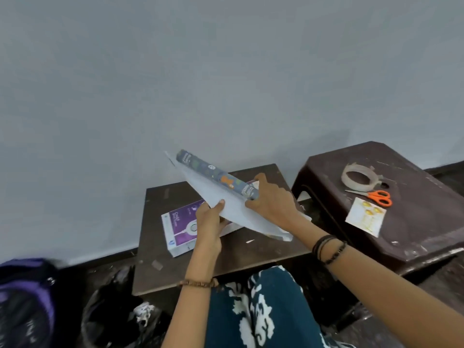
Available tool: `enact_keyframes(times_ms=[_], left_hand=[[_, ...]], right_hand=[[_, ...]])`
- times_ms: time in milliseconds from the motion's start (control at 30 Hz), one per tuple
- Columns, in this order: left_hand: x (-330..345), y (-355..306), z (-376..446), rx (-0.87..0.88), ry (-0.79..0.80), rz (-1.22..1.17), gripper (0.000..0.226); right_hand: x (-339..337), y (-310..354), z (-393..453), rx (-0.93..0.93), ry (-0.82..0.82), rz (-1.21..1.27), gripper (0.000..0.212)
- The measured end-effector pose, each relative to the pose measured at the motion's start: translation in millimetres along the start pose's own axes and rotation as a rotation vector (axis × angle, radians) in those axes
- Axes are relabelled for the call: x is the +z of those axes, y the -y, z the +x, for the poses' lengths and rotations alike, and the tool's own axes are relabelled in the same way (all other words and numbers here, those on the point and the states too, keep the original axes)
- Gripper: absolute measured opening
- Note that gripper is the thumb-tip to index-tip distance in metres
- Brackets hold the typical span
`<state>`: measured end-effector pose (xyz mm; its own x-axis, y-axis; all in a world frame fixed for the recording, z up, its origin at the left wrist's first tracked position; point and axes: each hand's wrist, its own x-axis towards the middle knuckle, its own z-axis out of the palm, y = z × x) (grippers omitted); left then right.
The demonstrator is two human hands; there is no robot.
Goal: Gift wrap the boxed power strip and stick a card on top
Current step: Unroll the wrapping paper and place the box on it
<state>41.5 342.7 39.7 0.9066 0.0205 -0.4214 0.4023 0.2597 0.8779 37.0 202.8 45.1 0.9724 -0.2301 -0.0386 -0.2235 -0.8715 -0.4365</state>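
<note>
We are unrolling the wrapping paper roll [218, 176], left hand [209, 223] pinching its sheet edge, right hand [272, 199] apparently curled round the roll, and next must lay it under the power strip box [179, 228].

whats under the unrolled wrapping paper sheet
The purple-and-white power strip box lies on the brown table beneath the white paper sheet. Its right end is covered by the sheet and hands.

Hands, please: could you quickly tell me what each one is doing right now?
Left hand: pinches the loose white edge of the wrapping paper.
Right hand: fingers curled round the near end of the paper roll.
</note>
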Motion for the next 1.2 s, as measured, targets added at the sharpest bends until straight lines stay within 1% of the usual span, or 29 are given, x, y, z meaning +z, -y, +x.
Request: enact_keyframes(times_ms=[67,133,167,233,300,367,433,467,500,533,567,600,633,667,767,833,933,1000,1067,1133,1200], left_hand=[[-15.6,-3.5,6.4,0.011,-0.004,0.003,0.029],[-29.5,-2.3,13.7,0.010,-0.012,0.020,0.027],[-35.7,-1.4,17.7,0.008,-0.015,0.025,0.027],[-45.9,-1.3,26.7,0.011,-0.008,-0.005,0.029],[-53.5,-2.1,34.0,0.026,0.057,-0.034,0.034],[-60.9,-1.6,39.9,0.075,0.168,0.028,0.036],[-71.3,0.3,46.1,0.168,0.275,0.249,0.034],[-77.9,2.2,51.8,0.222,0.305,0.436,0.034],[-85.3,3.8,61.6,0.283,0.329,0.725,0.042],[-93.2,5.6,74.0,0.331,0.349,1.085,0.060],[-99.5,7.2,85.3,0.365,0.377,1.392,0.078],[-103.1,8.2,94.4,0.390,0.412,1.593,0.091],[-103.2,8.2,101.1,0.404,0.441,1.689,0.100],[-101.5,7.7,107.0,0.405,0.467,1.715,0.106],[-89.2,2.7,117.3,0.407,0.507,1.779,0.110],[-82.6,1.4,116.9,0.454,0.475,1.845,0.108],[-82.9,8.9,107.4,0.577,0.321,1.844,0.106],[-84.6,13.7,101.1,0.615,0.152,1.791,0.107],[-82.6,12.0,94.5,0.579,-0.016,1.717,0.109],[-80.6,5.8,87.3,0.540,-0.141,1.571,0.107],[-82.6,-2.6,78.9,0.570,-0.268,1.463,0.106]], right_hand=[[13.0,9.1,8.9,0.017,-0.010,-0.039,0.055],[21.2,16.1,15.5,0.023,0.008,-0.030,0.048],[24.0,18.5,18.4,0.029,0.036,0.010,0.045],[27.9,20.5,24.9,0.075,0.137,0.184,0.041],[29.6,18.4,33.5,0.099,0.209,0.296,0.039],[26.1,14.3,43.4,0.055,0.224,0.210,0.043],[20.9,7.9,55.6,-0.015,0.208,0.057,0.048],[18.0,4.2,62.5,-0.040,0.199,0.011,0.047],[14.9,0.0,68.8,-0.057,0.185,-0.020,0.045],[12.4,-4.3,75.1,-0.074,0.166,-0.043,0.043],[9.7,-8.0,80.6,-0.088,0.150,-0.055,0.041],[8.0,-11.8,86.5,-0.094,0.141,-0.056,0.040],[6.0,-14.6,91.2,-0.094,0.135,-0.049,0.038],[4.2,-17.0,94.8,-0.093,0.133,-0.042,0.036],[2.1,-23.5,103.9,-0.111,0.129,-0.062,0.033],[1.6,-26.4,108.0,-0.126,0.113,-0.089,0.034],[3.3,-31.1,108.8,-0.098,0.059,-0.089,0.035],[4.7,-32.9,104.3,-0.085,-0.026,-0.079,0.037],[5.6,-33.3,98.0,-0.083,-0.127,-0.084,0.037],[3.7,-32.5,91.7,-0.083,-0.211,-0.082,0.036],[-0.7,-33.3,86.4,-0.073,-0.274,-0.027,0.034]])
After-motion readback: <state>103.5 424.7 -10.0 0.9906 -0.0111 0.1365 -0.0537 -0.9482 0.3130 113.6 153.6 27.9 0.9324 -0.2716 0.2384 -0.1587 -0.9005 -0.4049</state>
